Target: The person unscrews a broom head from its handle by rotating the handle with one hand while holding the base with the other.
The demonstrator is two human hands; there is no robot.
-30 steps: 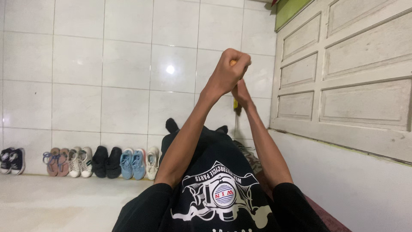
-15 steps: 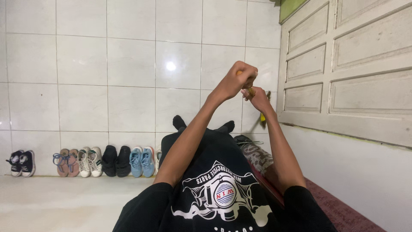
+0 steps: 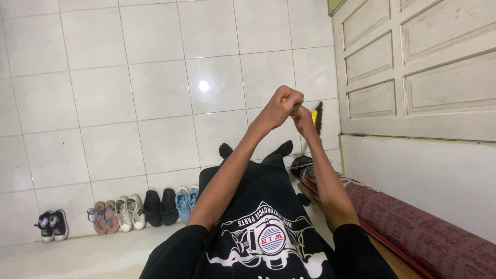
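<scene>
From the left I pass the row of shoes (image 3: 119,214) on the tiled floor (image 3: 155,103), then my left hand (image 3: 281,106), its grip clamped on the top of the broom handle (image 3: 283,99). My right hand (image 3: 305,121) is clamped just below. Both arms reach out, nearly straight, forearms crossing. The broom head (image 3: 316,118) sits near the door (image 3: 413,67); I judge short strokes with bristles flat sweep best.

The broom (image 3: 316,116) handle is hidden inside both fists — only bristles show — rolled carpet (image 3: 413,227) cut off.
</scene>
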